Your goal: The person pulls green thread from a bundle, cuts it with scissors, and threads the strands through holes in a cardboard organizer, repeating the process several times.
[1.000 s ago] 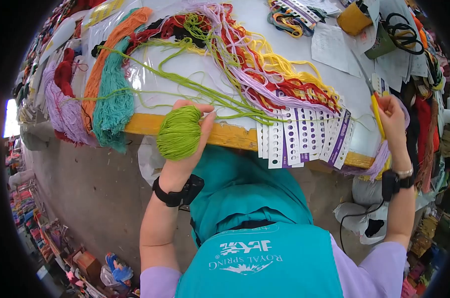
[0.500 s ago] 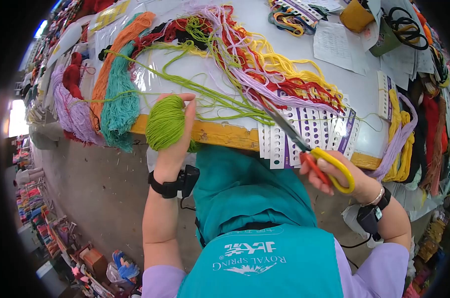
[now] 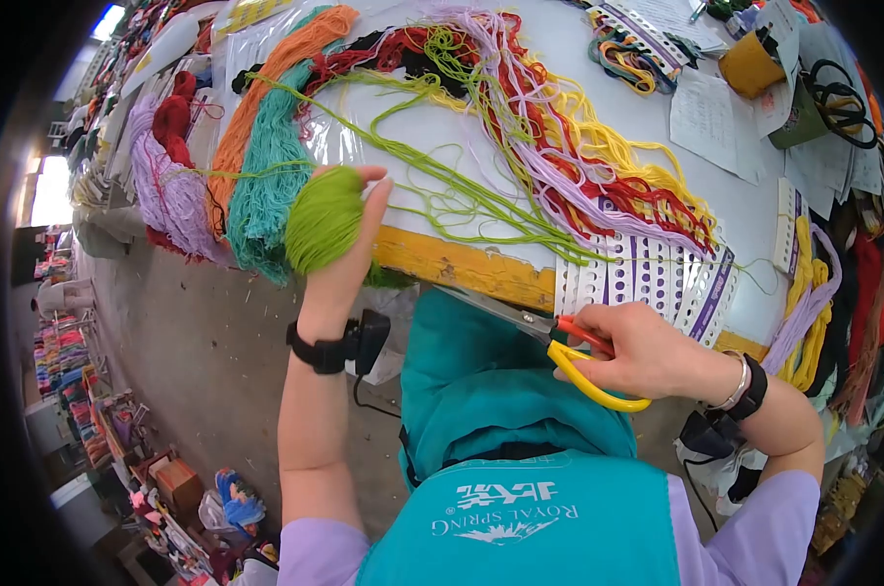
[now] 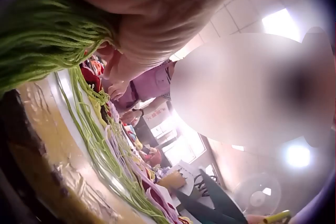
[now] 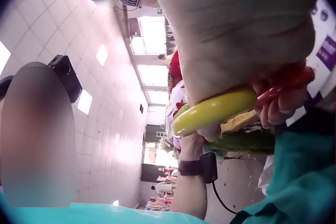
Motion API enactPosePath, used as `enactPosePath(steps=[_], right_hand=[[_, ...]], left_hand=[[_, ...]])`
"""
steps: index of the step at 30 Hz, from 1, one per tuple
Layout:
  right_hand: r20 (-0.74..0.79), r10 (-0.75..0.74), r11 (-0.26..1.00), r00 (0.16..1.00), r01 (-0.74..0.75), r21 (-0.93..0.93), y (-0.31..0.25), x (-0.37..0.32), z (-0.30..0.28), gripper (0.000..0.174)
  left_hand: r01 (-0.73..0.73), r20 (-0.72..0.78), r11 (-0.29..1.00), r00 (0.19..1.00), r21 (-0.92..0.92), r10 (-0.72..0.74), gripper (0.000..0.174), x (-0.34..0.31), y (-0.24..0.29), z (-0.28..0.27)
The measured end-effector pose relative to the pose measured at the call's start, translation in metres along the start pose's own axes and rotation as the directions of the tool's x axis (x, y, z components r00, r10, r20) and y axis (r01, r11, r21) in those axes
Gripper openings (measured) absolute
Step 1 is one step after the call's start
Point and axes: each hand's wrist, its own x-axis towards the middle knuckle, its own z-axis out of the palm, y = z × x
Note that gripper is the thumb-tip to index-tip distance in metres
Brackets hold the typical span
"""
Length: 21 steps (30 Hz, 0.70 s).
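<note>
My left hand (image 3: 342, 262) grips a thick bundle of bright green thread (image 3: 317, 227) near the table's front edge. Its loose strands hang below the hand, and one strand runs off to the left. My right hand (image 3: 642, 350) holds scissors (image 3: 522, 318) by their red and yellow handles, over the lap. The blades point left toward the hanging green strands; in the left wrist view the blades (image 4: 210, 205) are spread apart. More long green strands (image 3: 461, 198) lie across the table to a row of white and purple punched cards (image 3: 647, 275).
Lilac, red and yellow threads (image 3: 569, 146) curve over the white table. Orange (image 3: 271, 93) and teal hanks (image 3: 274, 186) lie left. Farther right are papers (image 3: 712, 117) and a green container (image 3: 803, 112) with black-handled scissors. A yellow wooden edge (image 3: 461, 269) borders the table front.
The right hand brought the scissors from the table's right side leftward, over the cards, to the lap near the green bundle. The left hand turned slightly, and the green strands now hang looser.
</note>
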Motion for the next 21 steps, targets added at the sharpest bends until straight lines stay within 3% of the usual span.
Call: enactPosePath(steps=[2,5,8,11,12,14,17,21], right_hand=[[-0.035,-0.023,0.999,0.999,0.022,-0.034,-0.003,0.001,-0.004,0.051],[0.009,0.015,0.998,1.0,-0.015,0.057,-0.002,0.003,-0.004,0.049],[0.084,0.114,0.836,0.99,-0.141,0.531,0.004,0.007,0.011,0.044],[0.242,0.174,0.703,0.954,-0.293,0.648,0.001,0.008,0.006,0.04],[0.244,0.168,0.677,0.955,-0.292,0.675,0.0,0.01,0.005,0.039],[0.252,0.151,0.627,0.956,-0.29,0.723,-0.006,0.015,0.006,0.039],[0.298,0.107,0.65,0.949,-0.293,0.701,-0.009,0.02,0.013,0.039],[0.303,-0.028,0.672,0.953,-0.206,0.711,-0.006,0.02,0.028,0.039]], left_hand=[[-0.049,0.03,0.997,0.998,0.052,0.048,0.015,0.009,-0.006,0.013],[0.07,0.113,0.998,0.991,-0.009,-0.068,0.014,0.012,-0.014,0.032],[-0.032,0.079,0.997,0.997,0.063,0.026,0.015,0.013,-0.021,0.036],[-0.012,0.018,1.0,1.0,0.011,0.011,0.015,0.009,-0.014,0.022],[0.167,0.044,0.97,0.986,-0.175,-0.162,0.014,0.005,-0.006,0.013],[0.485,0.175,0.722,0.868,-0.493,-0.464,0.013,-0.006,0.011,-0.009],[0.428,0.115,0.628,0.872,-0.65,-0.475,0.012,-0.016,0.026,-0.014],[0.396,0.122,0.641,0.895,-0.657,-0.428,0.009,-0.03,0.027,-0.016]])
